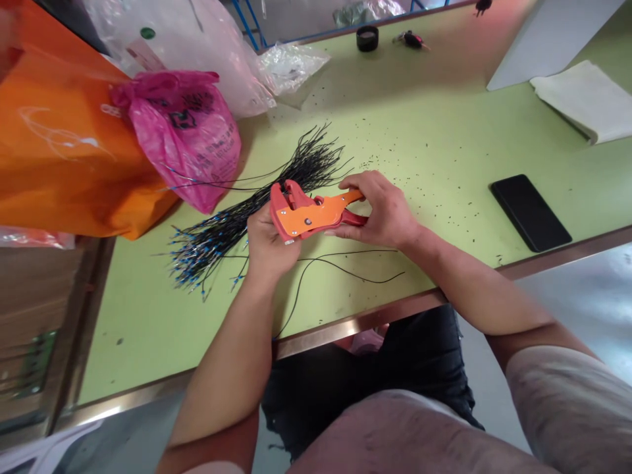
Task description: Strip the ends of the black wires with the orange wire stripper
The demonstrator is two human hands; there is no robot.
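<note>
My right hand [388, 207] is closed round the handles of an orange and red wire stripper [320, 214]. The tool's jaw end points left, and its handles stand apart. My left hand [269, 247] is curled at the jaw end, with most of its fingers hidden behind the tool, so what it grips does not show. Just behind both hands lies a thick bundle of black wires [237, 214], many with blue and metal tips at the left end. A few loose black wires [345, 258] lie on the table by my left hand and toward the front edge.
Small dark bits dot the green table [434, 145]. On the right is a black phone [530, 212], with a folded white cloth or paper [587, 99] beyond it. Pink [197, 138] and orange [74, 131] bags crowd the left. A black cap [367, 39] and keys [412, 41] lie at the back.
</note>
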